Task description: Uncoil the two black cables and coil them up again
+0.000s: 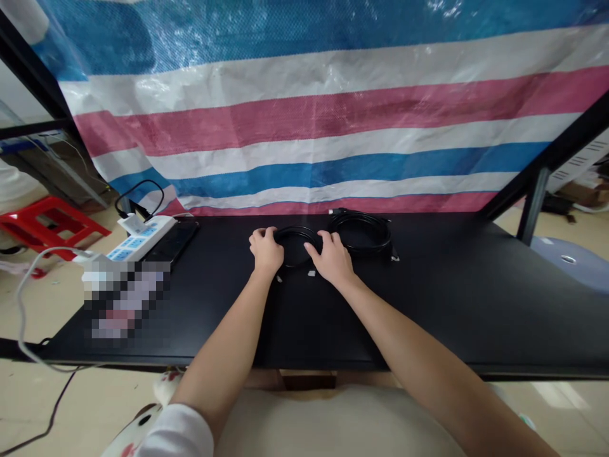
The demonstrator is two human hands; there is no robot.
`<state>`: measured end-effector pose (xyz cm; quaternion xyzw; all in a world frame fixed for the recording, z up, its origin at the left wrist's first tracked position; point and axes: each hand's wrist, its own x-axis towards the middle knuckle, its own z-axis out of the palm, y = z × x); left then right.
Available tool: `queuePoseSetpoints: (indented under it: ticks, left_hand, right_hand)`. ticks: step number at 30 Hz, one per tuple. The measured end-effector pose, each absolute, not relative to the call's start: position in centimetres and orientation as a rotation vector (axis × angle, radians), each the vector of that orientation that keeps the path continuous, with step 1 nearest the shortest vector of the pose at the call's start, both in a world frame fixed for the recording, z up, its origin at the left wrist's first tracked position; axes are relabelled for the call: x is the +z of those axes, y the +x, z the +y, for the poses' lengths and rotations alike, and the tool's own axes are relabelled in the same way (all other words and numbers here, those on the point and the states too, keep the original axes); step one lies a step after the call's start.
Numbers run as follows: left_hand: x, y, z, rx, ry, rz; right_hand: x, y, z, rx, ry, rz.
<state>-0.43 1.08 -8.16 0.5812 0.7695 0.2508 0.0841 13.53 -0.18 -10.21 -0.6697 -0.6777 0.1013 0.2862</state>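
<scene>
A coil of black cable [295, 228] lies on the black tabletop between my two hands. My left hand [268, 251] is closed on the coil's left side, fingers curled over it. On the opposite side my right hand [333, 259] grips the coil, thumb inward; part of the cable there is hidden under the fingers. Two small pale ends, perhaps plugs, including one white end [311, 273], lie just in front of the coil. Behind and to the right of my right hand rests a second coil of black cable [380, 249], with light-coloured connectors showing at its edges.
On the table's left stand a white power strip [162, 227] with plugs in it and a dark phone [178, 243]; a blurred item lies in front. A striped plastic sheet [309, 120] hangs behind the table. Black frame posts rise at both sides. A red stool [52, 219] stands beyond.
</scene>
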Motion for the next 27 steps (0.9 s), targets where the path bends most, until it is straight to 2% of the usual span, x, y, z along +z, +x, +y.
queuePoseSetpoints:
  ticks: [5, 9, 13, 19, 21, 27]
  left_hand:
    - [-8.1, -1.1, 1.3, 0.614, 1.959, 2.122]
    - [-7.4, -1.5, 1.0, 0.530, 2.029, 2.042]
    - [-7.2, -1.8, 0.7, 0.355, 2.294, 1.778]
    - [-7.0, -2.1, 0.3, 0.510, 2.417, 1.307]
    - [-7.0, -1.9, 0.3, 0.452, 2.436, 1.155]
    - [-7.3, -1.0, 0.4, 0.223, 2.503, 1.234]
  right_hand:
    - [-11.5, 14.4, 0.0, 0.243, -1.256, -2.006]
    - [-12.0, 14.9, 0.3, 0.353, -1.074, -2.092]
    - [-12.2, 15.2, 1.0, 0.370, -0.926, -1.894]
    - [-12.3, 15.1, 1.2, 0.193, -0.949, -1.846]
    - [-12.5, 15.0, 1.3, 0.118, -1.008, -1.883]
    - [-12.5, 15.2, 1.5, -0.051, -1.112, -1.886]
